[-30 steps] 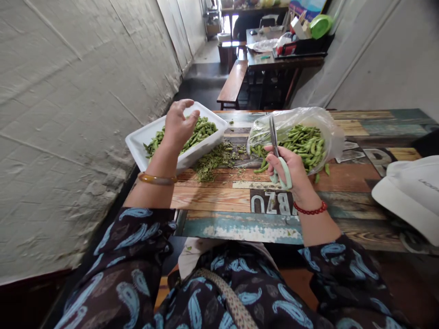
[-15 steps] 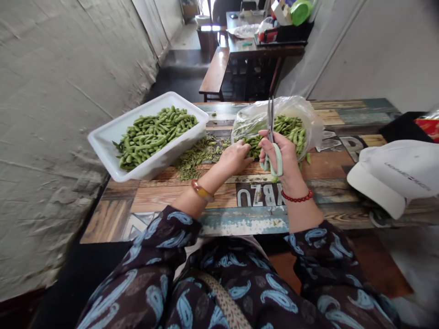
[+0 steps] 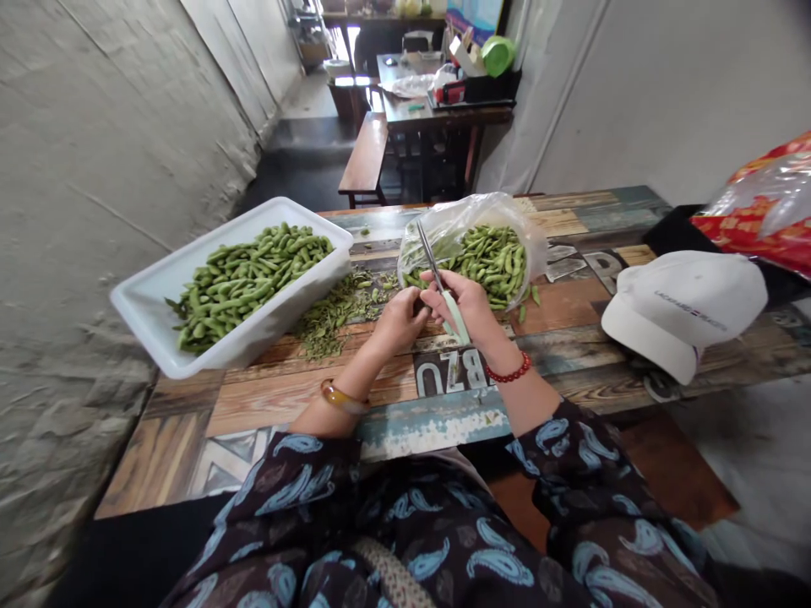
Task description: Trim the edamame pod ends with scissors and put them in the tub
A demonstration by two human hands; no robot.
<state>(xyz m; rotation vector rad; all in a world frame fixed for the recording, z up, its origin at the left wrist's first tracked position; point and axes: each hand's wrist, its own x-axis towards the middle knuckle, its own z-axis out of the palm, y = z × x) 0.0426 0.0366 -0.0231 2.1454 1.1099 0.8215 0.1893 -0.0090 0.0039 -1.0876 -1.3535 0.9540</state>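
My right hand (image 3: 467, 302) is closed around a pair of scissors (image 3: 454, 317) with pale green handles, the blades pointing up and to the left. Close against its fingertips, my left hand (image 3: 400, 321) is closed, and whatever it pinches is hidden by the fingers. Just beyond both hands lies a clear plastic bag (image 3: 534, 236), its mouth open, with green soybean pods (image 3: 491, 257) inside. At the left a white plastic tub (image 3: 310, 291) holds a heap of pods (image 3: 253, 274). Between tub and bag, small green trimmings (image 3: 326, 325) are scattered on the table.
The wood-patterned table (image 3: 253, 401) runs across in front of me. On its right are a white cap (image 3: 688, 304) and a red and clear package (image 3: 760, 207). A rough wall (image 3: 95, 169) stands at the left. Farther off are a bench (image 3: 366, 152) and another table (image 3: 405, 118).
My left hand has drawn back from the bag's edge and now meets my right fingers. The scissors have tipped from upright toward the left. The view has shifted slightly right and up.
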